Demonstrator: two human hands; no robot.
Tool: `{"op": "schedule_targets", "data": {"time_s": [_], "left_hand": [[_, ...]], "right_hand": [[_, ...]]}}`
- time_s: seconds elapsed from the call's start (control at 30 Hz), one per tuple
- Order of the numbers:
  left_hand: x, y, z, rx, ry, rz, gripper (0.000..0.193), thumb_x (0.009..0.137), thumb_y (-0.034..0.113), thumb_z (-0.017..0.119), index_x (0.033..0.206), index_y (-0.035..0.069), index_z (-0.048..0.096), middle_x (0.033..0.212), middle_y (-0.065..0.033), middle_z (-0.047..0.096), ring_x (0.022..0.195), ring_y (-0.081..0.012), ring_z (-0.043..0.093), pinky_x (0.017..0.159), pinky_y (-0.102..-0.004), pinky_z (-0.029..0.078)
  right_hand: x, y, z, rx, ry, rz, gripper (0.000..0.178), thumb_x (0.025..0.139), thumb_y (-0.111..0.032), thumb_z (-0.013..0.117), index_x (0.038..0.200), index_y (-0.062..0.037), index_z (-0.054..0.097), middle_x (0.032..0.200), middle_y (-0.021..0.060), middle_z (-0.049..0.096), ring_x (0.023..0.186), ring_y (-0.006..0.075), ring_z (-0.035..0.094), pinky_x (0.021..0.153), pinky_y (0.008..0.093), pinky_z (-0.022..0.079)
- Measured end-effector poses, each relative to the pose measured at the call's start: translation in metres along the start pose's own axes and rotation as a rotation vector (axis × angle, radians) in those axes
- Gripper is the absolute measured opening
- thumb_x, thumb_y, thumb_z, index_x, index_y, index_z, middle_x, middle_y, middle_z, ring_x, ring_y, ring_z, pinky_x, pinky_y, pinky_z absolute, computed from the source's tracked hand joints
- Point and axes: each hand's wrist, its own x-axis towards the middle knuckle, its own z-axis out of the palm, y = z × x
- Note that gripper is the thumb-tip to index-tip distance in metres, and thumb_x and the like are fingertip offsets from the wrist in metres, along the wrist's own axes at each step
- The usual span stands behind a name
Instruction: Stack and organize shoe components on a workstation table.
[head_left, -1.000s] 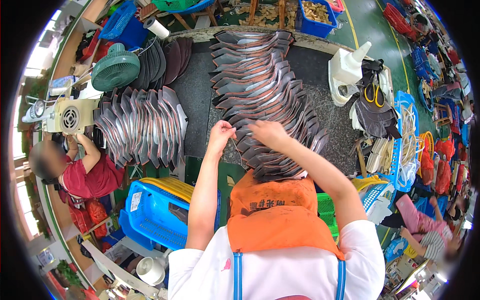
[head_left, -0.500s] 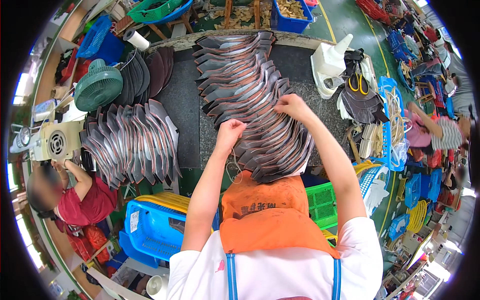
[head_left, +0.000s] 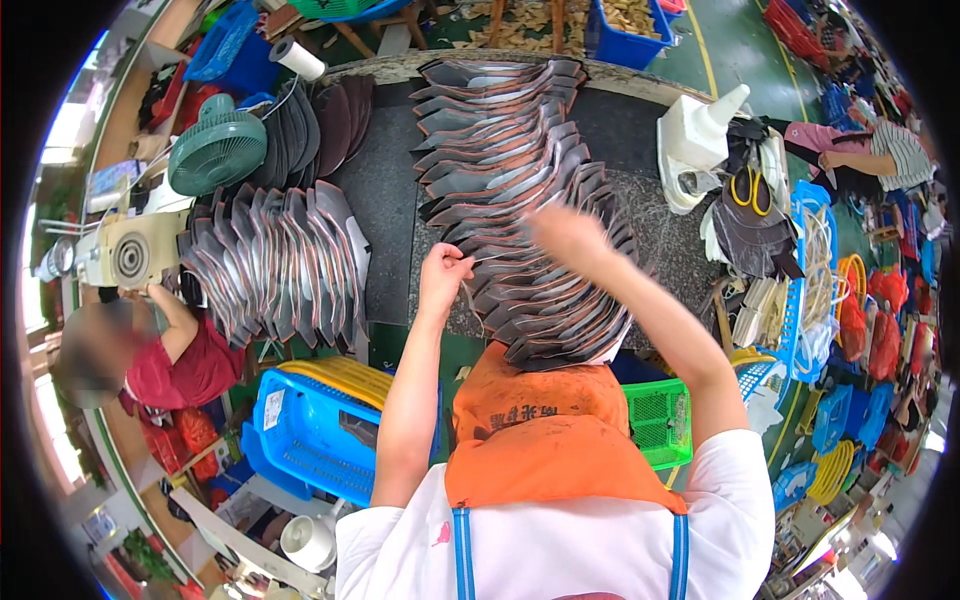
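A long curved row of overlapping dark grey sheet pieces with orange edges lies on the dark tabletop in front of me. At its left side, my left hand is closed in a pinch on a thin pale string, part of which shows against the pieces. My right hand is over the middle of the row, smeared by motion, so its fingers cannot be made out. The row's near end reaches my orange apron.
A second row of similar pieces lies left, near a green fan and a co-worker's red sleeve. Right are a white spouted container and yellow-handled scissors. Blue and green baskets flank me.
My right hand has shifted left over the row and is now blurred. The string's loop below my left hand no longer shows. The whole view has shifted slightly.
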Motion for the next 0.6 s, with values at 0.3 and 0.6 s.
{"op": "schedule_targets", "data": {"time_s": [0.3,0.6], "left_hand": [[-0.037,0.018,-0.014,-0.171,0.034,-0.016,0.011,0.082,0.001,0.054,0.09,0.007,0.049,0.07,-0.0001,0.052,0.066,-0.009,0.052,0.065,-0.0214,0.041],[-0.008,0.048,0.03,0.015,-0.123,-0.091,0.023,0.081,0.002,0.057,0.103,0.004,0.053,0.061,0.0044,0.048,0.054,-0.006,0.044,0.053,-0.0208,0.037]], "right_hand": [[-0.003,-0.056,0.026,0.753,0.148,-0.134,0.027,0.075,-0.023,0.063,0.094,-0.0034,0.06,0.083,0.0101,0.061,0.076,0.024,0.061,0.064,0.0341,0.048],[0.011,0.044,-0.025,0.578,0.044,0.204,0.015,0.076,-0.022,0.058,0.08,-0.0083,0.063,0.073,0.0105,0.063,0.07,0.0249,0.063,0.064,0.0357,0.048]]}}
